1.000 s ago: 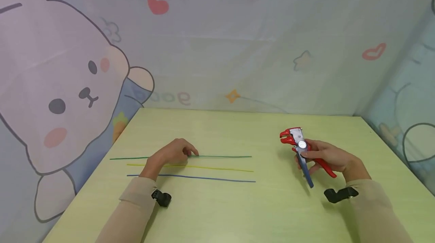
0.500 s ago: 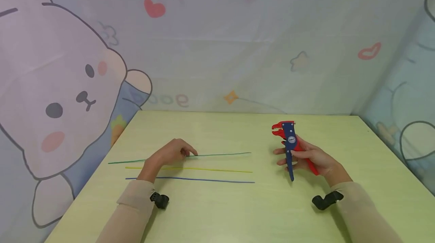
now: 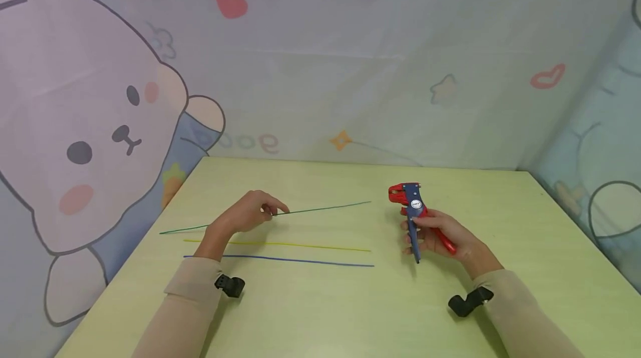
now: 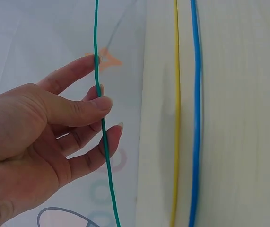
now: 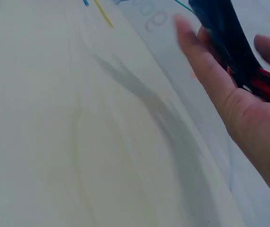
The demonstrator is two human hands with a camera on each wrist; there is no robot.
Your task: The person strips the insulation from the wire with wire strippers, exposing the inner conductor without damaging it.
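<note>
My left hand [image 3: 250,210] pinches a thin green wire [image 3: 328,208] near its middle, thumb on one side and fingertips on the other, as the left wrist view shows. The green wire slants up to the right, lifted off the table. Below it lie a yellow wire [image 3: 310,245] and a blue wire [image 3: 310,261], roughly side by side. On the right, my right hand [image 3: 448,235] grips a wire stripper [image 3: 414,205] with red jaws, a dark blue body and a red handle. The stripper's head points away and up, close to the green wire's right end. In the right wrist view its head is cut off.
The pale yellow-green table [image 3: 320,313] reaches back to a printed cloth backdrop [image 3: 320,68] with a bear-like figure at the left. A black wrist camera [image 3: 230,285] sits on the left sleeve, another black camera [image 3: 471,301] on the right.
The left hand has raised the green wire off the table, its right end tilting upward. The right hand has carried the wire stripper leftward and turned it, showing its blue side.
</note>
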